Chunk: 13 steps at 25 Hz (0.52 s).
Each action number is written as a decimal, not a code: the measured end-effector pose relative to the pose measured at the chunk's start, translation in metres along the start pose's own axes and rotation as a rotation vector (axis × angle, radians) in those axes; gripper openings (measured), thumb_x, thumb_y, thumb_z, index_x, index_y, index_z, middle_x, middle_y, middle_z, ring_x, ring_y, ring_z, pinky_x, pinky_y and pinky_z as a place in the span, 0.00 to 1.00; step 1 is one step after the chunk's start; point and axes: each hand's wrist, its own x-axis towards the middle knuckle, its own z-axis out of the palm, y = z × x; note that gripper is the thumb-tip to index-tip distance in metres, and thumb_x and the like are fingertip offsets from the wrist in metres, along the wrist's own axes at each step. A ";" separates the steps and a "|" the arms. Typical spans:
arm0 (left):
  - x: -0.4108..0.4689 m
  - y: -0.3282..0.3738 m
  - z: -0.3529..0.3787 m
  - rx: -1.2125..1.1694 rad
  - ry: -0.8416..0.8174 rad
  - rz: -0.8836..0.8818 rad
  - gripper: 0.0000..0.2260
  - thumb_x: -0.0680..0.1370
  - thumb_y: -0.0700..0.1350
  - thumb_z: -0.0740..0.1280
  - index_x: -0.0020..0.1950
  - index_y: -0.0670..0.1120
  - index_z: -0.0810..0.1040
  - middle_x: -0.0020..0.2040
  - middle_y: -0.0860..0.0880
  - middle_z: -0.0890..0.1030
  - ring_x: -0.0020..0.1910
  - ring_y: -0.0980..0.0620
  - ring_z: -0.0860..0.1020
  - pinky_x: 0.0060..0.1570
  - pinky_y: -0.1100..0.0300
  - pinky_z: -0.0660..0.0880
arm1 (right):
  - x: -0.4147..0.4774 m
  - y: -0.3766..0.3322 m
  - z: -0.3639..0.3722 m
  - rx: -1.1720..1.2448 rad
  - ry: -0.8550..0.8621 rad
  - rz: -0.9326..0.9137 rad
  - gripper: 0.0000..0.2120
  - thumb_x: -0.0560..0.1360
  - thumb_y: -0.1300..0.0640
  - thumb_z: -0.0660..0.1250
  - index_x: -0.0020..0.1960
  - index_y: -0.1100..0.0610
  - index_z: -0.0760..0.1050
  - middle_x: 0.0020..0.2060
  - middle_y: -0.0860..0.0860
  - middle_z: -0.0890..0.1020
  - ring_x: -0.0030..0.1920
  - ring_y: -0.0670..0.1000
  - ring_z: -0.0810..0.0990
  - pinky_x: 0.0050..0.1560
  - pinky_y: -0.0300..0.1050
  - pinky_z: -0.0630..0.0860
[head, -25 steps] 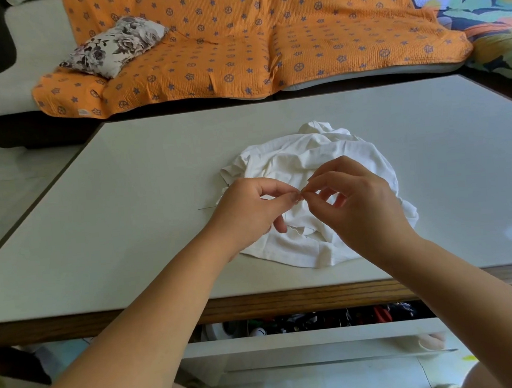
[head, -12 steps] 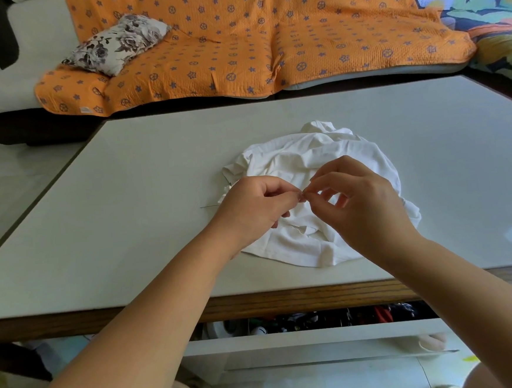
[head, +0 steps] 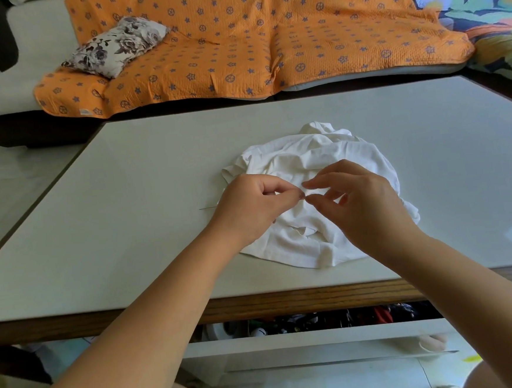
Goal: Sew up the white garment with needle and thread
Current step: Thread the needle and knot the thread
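white garment [head: 313,158] lies crumpled on table [head: 129,234], under & beyond both hands. left hand [head: 249,206] clenched, thumb + forefinger pinched tight on sth too fine to see, prob thread. right hand [head: 363,207] curled, tips just apart beside that pinch; can't tell if it grips anything. thin needle [head: 208,208] pokes out just left of left hand. looks like prep only: no stitches visible, sewing all left to do.
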 end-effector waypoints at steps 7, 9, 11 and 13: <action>0.002 0.001 0.001 -0.072 -0.015 -0.011 0.05 0.76 0.47 0.71 0.44 0.52 0.87 0.41 0.55 0.85 0.32 0.66 0.74 0.31 0.73 0.69 | 0.001 0.002 -0.004 0.171 -0.067 0.048 0.11 0.73 0.57 0.74 0.54 0.47 0.83 0.45 0.43 0.81 0.39 0.46 0.83 0.46 0.47 0.81; 0.001 0.002 0.000 -0.081 -0.037 -0.026 0.05 0.76 0.47 0.71 0.46 0.51 0.87 0.34 0.58 0.83 0.29 0.66 0.73 0.30 0.74 0.68 | 0.002 0.002 -0.003 0.195 -0.059 0.030 0.10 0.73 0.57 0.74 0.53 0.48 0.84 0.44 0.43 0.81 0.38 0.48 0.83 0.44 0.49 0.81; 0.000 0.001 -0.002 -0.086 -0.079 -0.059 0.05 0.77 0.48 0.71 0.49 0.50 0.86 0.24 0.60 0.75 0.25 0.63 0.71 0.30 0.72 0.67 | 0.002 0.004 -0.003 0.177 -0.055 -0.003 0.09 0.73 0.57 0.74 0.52 0.49 0.84 0.42 0.44 0.81 0.37 0.47 0.83 0.42 0.47 0.80; 0.001 -0.001 -0.005 -0.088 -0.114 -0.086 0.06 0.77 0.50 0.71 0.50 0.52 0.86 0.22 0.57 0.69 0.24 0.61 0.68 0.32 0.69 0.67 | 0.002 0.005 -0.002 0.155 -0.055 -0.047 0.07 0.73 0.56 0.73 0.51 0.49 0.85 0.41 0.45 0.82 0.36 0.45 0.81 0.41 0.41 0.78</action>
